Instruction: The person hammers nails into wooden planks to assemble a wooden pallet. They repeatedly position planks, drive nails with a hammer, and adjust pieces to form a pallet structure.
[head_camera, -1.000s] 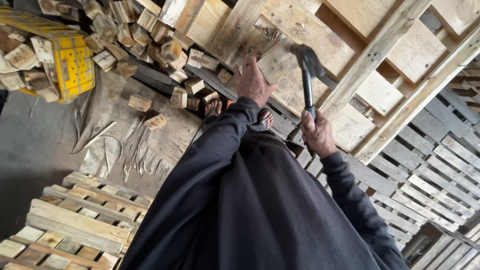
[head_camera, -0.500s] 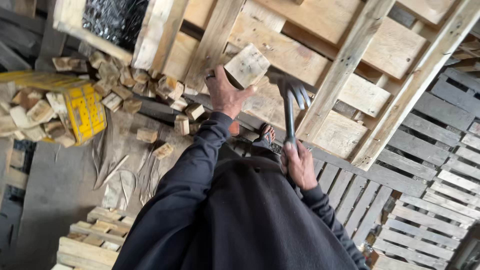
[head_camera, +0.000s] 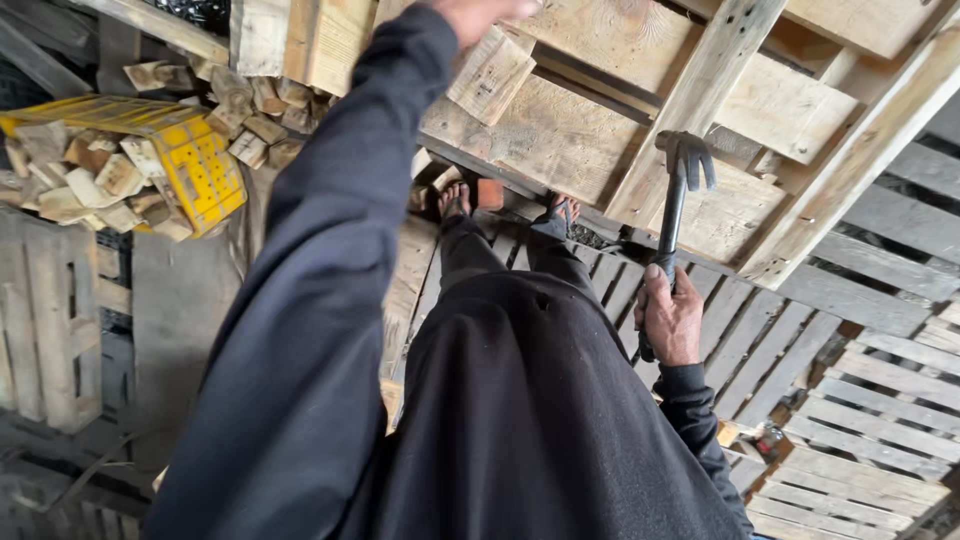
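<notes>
At the top edge of the head view: left hand (head_camera: 480, 12) raised at the end of a dark sleeve (head_camera: 320, 250), mostly cut off by the frame, touching or just above a square wooden block (head_camera: 488, 72); grip state cannot be told. Block tilted, lying against the pale boards of a wooden pallet (head_camera: 560, 140) leaning across the upper part of the view. Lower right of centre: right hand (head_camera: 668, 318) closed around the black handle of a claw hammer (head_camera: 676, 205), fingers wrapped, thumb along the shaft. Hammer held nearly upright, head uppermost, claw pointing right, head level with the lower edge of the leaning pallet and just beside a diagonal stringer (head_camera: 690, 110). Hammer well apart from the block. Below the pallet edge: two feet in open sandals (head_camera: 455, 200), standing on a slatted grey pallet (head_camera: 850, 400) laid flat on the floor. Dark clothing filling the lower centre of the view. To the left: yellow plastic crate (head_camera: 205, 165), tipped on its side, packed with cut wooden blocks. Behind the crate: loose heap of similar blocks (head_camera: 250, 110), spread toward the leaning pallet. At far left: another weathered pallet (head_camera: 50, 320), flat on the floor.
</notes>
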